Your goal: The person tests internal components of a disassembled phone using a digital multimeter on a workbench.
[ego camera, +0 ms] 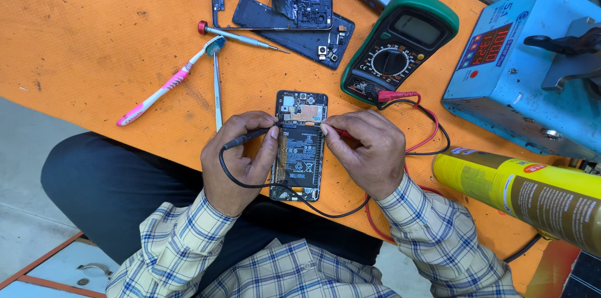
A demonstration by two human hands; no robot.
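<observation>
Opened phone (299, 146), back cover off, lies flat on the orange bench (94, 35), battery and circuit board exposed, its top end pointing away from the person. All positions below are given from this phone.

Head view. The left hand (241, 157) rests against the phone's left edge. Its fingers are closed on a black probe (250, 135), pinched between thumb and forefinger, with the tip at the phone's upper left, near the top of the battery. The black lead loops down under the hand and passes across the phone's lower end. The right hand (366, 151) rests against the phone's right edge. Its fingers are closed on a red probe (341, 131), of which only a short piece shows; its tip meets the phone's upper right edge. Whether either tip touches a contact cannot be told.

Beyond the phone and to its right sits a green multimeter (400, 41), both leads plugged in at its lower end. Further right stands a blue box with a red digital display (519, 66). To the right and nearer the person, a yellow spray can (519, 188) lies on its side. Straight beyond the phone lie a bare phone frame (272, 0) and a dark back panel (319, 41) partly beneath it. Beyond and to the left lie a red-capped screwdriver (241, 37), a pink and white toothbrush (169, 82) and metal tweezers (217, 94), the tweezers just beside the left hand.
</observation>
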